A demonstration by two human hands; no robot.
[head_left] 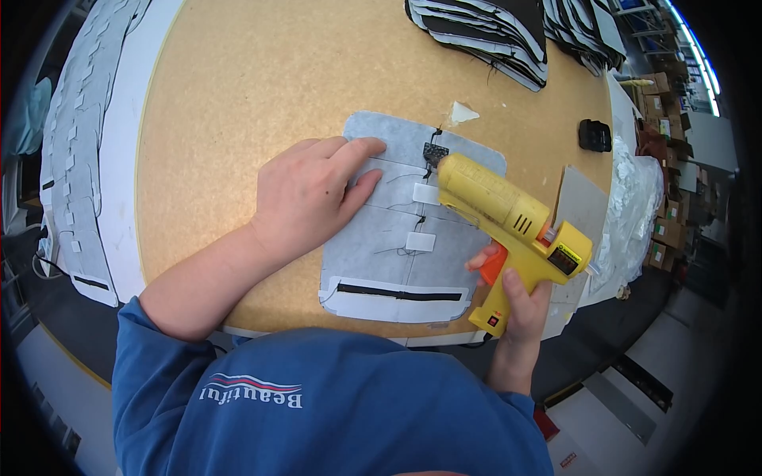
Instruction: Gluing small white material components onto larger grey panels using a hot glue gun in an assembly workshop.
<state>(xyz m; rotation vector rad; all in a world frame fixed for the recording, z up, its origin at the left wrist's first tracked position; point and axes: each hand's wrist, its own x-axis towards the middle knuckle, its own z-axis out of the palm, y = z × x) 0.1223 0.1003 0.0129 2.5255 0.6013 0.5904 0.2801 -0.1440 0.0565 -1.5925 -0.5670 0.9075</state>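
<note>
The person's left hand [313,190] lies flat, fingers spread, pressing down on the upper left part of a grey fabric panel [373,254]. The right hand [520,305] is wrapped around the grip of a yellow glue gun [508,218], with one finger on its orange trigger [492,266]. The gun's nozzle points at a small black patch [434,152] near the panel's top edge. The panel lies on a round tan board table [254,79], close to the person's body. Thin dark threads and two small white tabs [421,242] run down its middle, and a black zip strip [397,293] crosses its lower part. Farther off, stacks of dark fabric pieces [492,36] sit at the table's far edge, a small black object [595,135] lies to the right, and piles of pale grey panels [79,143] lie to the left. The person wears a blue sweatshirt [317,404].
</note>
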